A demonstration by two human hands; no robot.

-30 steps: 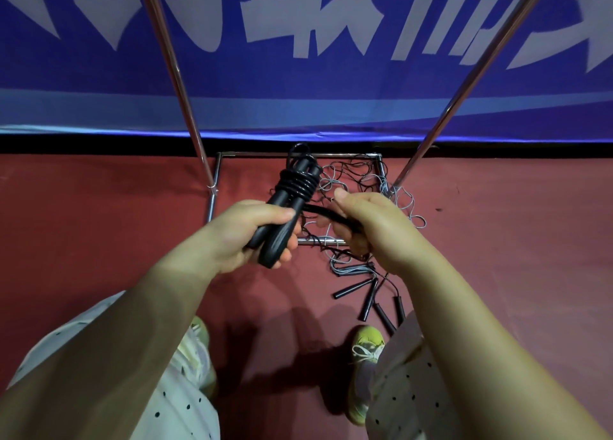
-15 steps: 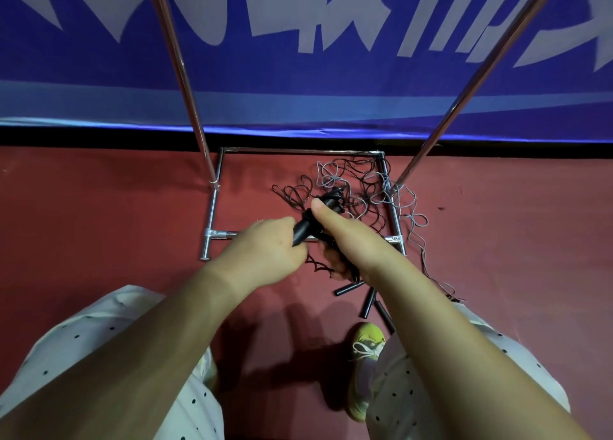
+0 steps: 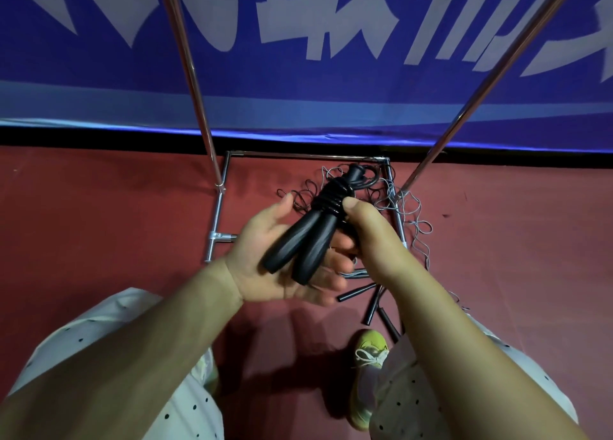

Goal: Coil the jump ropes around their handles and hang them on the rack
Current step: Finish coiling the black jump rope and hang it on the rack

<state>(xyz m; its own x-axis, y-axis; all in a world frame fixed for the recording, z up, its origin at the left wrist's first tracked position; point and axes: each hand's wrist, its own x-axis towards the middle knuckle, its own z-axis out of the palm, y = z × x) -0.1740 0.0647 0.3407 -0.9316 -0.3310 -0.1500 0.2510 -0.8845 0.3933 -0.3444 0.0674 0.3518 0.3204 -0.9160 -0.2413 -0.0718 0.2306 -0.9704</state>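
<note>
While the left hand (image 3: 275,260) lies palm-up, fingers loosely spread, two black handles (image 3: 302,247) rest across it. Right hand (image 3: 368,230) pinches their coiled rope (image 3: 333,196) with its thumb. Beyond, loose jump ropes (image 3: 398,207) lie tangled on the rack (image 3: 217,220) base.
</note>
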